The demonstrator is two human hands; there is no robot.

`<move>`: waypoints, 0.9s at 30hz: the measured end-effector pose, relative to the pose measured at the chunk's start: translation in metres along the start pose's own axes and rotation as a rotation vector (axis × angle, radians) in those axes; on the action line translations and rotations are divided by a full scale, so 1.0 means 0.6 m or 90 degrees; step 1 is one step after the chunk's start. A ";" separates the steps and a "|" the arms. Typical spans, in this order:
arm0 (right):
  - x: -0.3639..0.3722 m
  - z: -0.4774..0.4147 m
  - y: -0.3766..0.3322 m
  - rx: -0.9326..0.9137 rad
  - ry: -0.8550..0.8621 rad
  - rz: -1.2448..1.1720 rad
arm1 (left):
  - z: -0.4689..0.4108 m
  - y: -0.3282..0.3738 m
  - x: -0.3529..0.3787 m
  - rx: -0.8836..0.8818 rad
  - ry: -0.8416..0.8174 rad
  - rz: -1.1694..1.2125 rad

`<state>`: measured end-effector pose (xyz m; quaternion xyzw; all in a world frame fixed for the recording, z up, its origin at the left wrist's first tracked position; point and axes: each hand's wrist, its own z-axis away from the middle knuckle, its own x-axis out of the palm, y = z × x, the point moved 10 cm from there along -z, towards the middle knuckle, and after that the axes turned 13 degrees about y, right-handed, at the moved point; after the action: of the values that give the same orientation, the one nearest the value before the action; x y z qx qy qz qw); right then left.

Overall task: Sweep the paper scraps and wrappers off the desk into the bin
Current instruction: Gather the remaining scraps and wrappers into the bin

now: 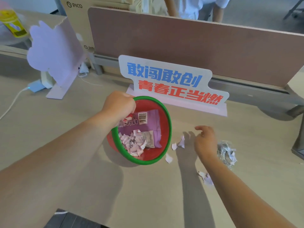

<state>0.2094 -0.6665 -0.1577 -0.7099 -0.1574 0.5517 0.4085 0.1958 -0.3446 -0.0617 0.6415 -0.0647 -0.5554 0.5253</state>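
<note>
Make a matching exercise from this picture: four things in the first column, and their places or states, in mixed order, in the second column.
Column 1
1. left hand
2. right hand
3. purple wrapper
4. crumpled clear wrapper

Column 2
A. lies inside the bin
B. grips the bin's green rim
C. lies on the desk, right of the right hand
D. open above the desk, beside paper scraps

Pairs: 1-B, 2-D, 3-A, 4-C

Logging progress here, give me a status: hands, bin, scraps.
Left hand gripping tilted bin rim. Right hand open, beside loose scraps. Clear wrapper still on desk. Path clear.
</note>
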 end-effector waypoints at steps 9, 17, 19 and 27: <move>0.202 0.156 0.035 -0.319 -0.411 0.185 | -0.008 -0.017 -0.004 -0.008 0.010 0.030; 0.114 0.159 0.061 -0.358 -0.069 0.102 | -0.006 -0.037 -0.018 -0.032 0.027 0.042; 0.118 0.153 0.069 -0.326 -0.080 0.119 | -0.006 -0.046 -0.012 -0.037 0.023 0.038; 0.003 0.070 0.096 0.281 0.093 -0.176 | 0.019 -0.092 0.021 -0.082 -0.016 0.047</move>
<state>0.1589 -0.6838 -0.2045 -0.6134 -0.0989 0.4588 0.6352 0.1643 -0.3355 -0.1090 0.5964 -0.0588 -0.5467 0.5848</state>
